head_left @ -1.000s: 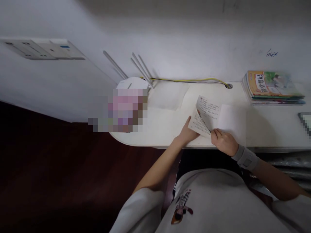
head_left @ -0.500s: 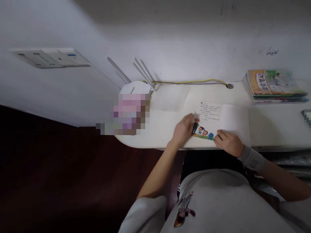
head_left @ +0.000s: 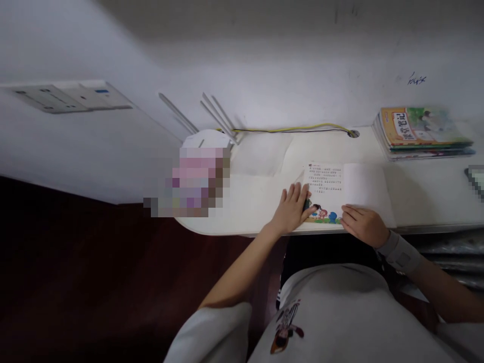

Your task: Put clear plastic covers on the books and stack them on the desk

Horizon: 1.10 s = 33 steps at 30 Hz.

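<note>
An open booklet [head_left: 342, 186] lies flat near the front edge of the white desk [head_left: 257, 201]. Its left page carries printed text and a coloured cartoon strip along the bottom; its right page looks blank. My left hand [head_left: 293, 207] rests flat with fingers spread on the booklet's left edge, partly covering the cartoon. My right hand [head_left: 363, 224] lies on the lower middle of the booklet, fingers loosely stretched over the page. A grey band sits on my right wrist.
A stack of colourful books [head_left: 421, 133] sits at the desk's back right. A white router [head_left: 206, 137] with thin antennas stands at the back left, beside a blurred pink patch. A yellow cable [head_left: 298, 129] runs along the wall to a desk hole [head_left: 353, 133]. A wall socket panel [head_left: 68, 95] is far left.
A page that stood lifted between my hands has been turned and laid flat. My left hand came down onto the left page; my right hand stays at the booklet's bottom.
</note>
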Each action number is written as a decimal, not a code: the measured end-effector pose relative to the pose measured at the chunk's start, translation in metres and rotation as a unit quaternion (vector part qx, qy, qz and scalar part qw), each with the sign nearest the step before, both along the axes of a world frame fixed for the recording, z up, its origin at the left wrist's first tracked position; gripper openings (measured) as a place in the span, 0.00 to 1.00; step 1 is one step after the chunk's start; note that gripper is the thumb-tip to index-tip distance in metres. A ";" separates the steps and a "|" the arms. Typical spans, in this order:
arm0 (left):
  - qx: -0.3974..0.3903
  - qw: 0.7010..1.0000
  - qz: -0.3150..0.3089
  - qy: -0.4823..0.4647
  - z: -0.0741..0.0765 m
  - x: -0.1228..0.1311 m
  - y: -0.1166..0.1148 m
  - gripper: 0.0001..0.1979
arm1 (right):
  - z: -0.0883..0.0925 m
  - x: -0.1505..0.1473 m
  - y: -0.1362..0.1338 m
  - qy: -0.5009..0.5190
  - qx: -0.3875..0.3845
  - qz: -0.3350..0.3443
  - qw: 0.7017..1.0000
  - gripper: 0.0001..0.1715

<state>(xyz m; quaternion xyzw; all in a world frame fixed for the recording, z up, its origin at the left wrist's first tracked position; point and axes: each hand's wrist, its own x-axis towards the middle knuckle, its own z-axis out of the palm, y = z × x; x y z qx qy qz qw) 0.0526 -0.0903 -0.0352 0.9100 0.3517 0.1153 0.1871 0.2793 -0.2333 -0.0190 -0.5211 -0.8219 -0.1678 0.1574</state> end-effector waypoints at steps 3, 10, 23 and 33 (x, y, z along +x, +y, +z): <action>0.021 0.999 0.049 -0.010 0.002 -0.003 -0.024 0.36 | 0.010 -0.002 0.000 0.011 -0.035 -0.040 0.999 0.16; 0.043 0.994 0.103 0.009 0.015 0.010 0.023 0.19 | 0.010 -0.023 0.035 0.019 -0.105 -0.079 0.991 0.28; -0.003 0.989 0.080 -0.127 -0.013 0.046 0.035 0.37 | 0.002 -0.027 0.043 0.043 -0.161 -0.097 0.981 0.30; 0.059 0.995 0.084 0.002 -0.016 0.038 0.033 0.41 | 0.002 -0.010 0.042 0.046 -0.179 -0.160 0.970 0.37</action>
